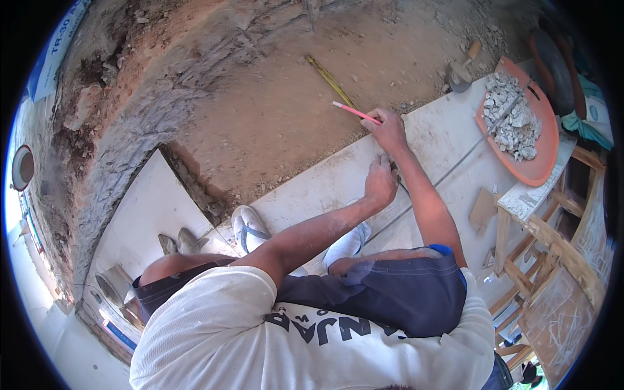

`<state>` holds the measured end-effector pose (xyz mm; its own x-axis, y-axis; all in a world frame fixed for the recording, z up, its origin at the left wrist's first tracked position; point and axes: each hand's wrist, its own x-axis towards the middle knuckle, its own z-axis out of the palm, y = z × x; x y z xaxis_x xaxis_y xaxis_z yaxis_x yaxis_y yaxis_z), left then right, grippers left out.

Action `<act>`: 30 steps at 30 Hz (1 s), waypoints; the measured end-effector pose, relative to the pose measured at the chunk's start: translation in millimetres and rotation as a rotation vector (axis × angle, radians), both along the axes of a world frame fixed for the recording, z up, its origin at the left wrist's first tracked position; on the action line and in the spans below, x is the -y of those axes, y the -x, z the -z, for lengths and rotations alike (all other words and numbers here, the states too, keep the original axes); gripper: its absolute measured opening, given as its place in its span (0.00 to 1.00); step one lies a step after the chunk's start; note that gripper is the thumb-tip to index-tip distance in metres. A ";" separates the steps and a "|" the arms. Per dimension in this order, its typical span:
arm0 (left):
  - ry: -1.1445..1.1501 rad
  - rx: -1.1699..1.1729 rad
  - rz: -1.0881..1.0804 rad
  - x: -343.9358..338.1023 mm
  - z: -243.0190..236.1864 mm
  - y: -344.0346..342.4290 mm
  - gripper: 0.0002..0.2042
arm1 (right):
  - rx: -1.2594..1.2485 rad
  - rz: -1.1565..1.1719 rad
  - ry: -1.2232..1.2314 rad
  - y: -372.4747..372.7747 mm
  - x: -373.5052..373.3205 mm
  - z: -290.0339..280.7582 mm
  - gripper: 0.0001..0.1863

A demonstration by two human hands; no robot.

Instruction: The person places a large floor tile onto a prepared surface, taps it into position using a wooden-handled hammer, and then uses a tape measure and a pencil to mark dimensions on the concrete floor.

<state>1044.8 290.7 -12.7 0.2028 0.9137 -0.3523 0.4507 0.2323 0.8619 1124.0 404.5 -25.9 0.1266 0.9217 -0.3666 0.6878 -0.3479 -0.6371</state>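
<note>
My right hand [388, 133] pinches a pink pencil-like marker [354, 111] with a white tip, over the near edge of a compacted dirt strip [260, 110]. Just below it, my left hand [381, 183] is closed on a dark tape-measure case [393, 169], partly hidden by the fingers, at the edge of white floor tiles [292, 188]. The yellow tape blade [325, 73] stretches away from the hands across the dirt. My feet, in socks and flip-flops [248, 227], rest on the tiles under my arms.
A red plastic tray [546, 162] of white rubble stands at right, crossed by a long thin rod [448, 172]. A wooden-handled tool [461, 71] lies beside it. Wooden framework [552, 234] occupies the lower right. A rough broken wall [97, 117] and a tile [149, 208] are at left.
</note>
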 end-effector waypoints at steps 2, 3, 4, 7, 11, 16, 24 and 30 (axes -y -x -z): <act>0.001 -0.019 -0.005 -2.3 1.4 2.9 0.16 | 0.041 -0.019 -0.022 8.2 -0.4 -5.7 0.11; -0.007 -0.030 -0.003 -3.9 2.3 3.8 0.16 | 0.083 -0.027 -0.050 12.2 1.4 -8.8 0.11; -0.014 -0.032 0.000 -4.1 2.9 2.7 0.16 | 0.133 -0.033 -0.078 13.7 1.6 -10.7 0.10; 0.000 -0.036 0.008 -4.6 3.9 2.8 0.16 | 0.120 0.055 -0.175 14.1 -1.4 -2.7 0.08; -0.015 -0.013 0.013 -6.1 2.3 6.2 0.19 | 0.060 0.128 -0.247 10.0 -10.2 -0.5 0.07; -0.044 -0.090 0.041 0.2 -2.2 4.7 0.25 | 0.028 0.173 -0.168 13.8 -32.0 -8.1 0.07; -0.070 -0.070 0.056 0.7 4.9 2.7 0.24 | 0.078 0.064 -0.182 15.8 -40.7 15.1 0.09; -0.044 -0.055 0.039 -3.9 4.8 0.1 0.23 | 0.065 0.105 -0.123 16.1 -44.3 17.3 0.08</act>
